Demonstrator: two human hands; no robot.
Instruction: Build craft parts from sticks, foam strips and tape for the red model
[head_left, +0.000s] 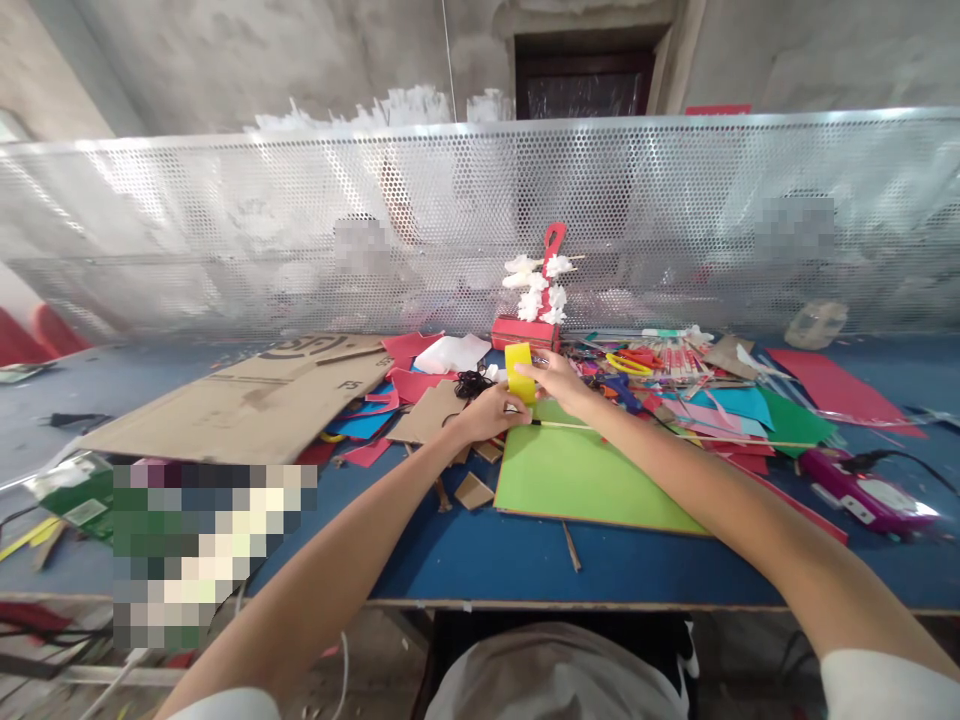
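Observation:
A yellow curled strip [519, 375], which looks like paper or card, stands up between my two hands. My right hand [561, 382] pinches it from the right, with the thumb against its front. My left hand [493, 414] is closed at its lower left edge, fingers curled; part of the grip is hidden. Close by the left fingertips lies the dark end of a thin stick [574, 426], which runs right beneath my right forearm. Below both hands is a light green board [585, 475]. Behind them stands a red box-shaped base [517, 334] with a red upright [553, 240] and white tufts.
Flattened cardboard [247, 395] covers the left of the blue table [465, 570]. Dark cord [474, 382] and scraps lie by my left hand. Yellow-handled scissors [628, 365], coloured sheets and a purple power strip [862, 490] are on the right. A perforated metal screen [450, 230] borders the back.

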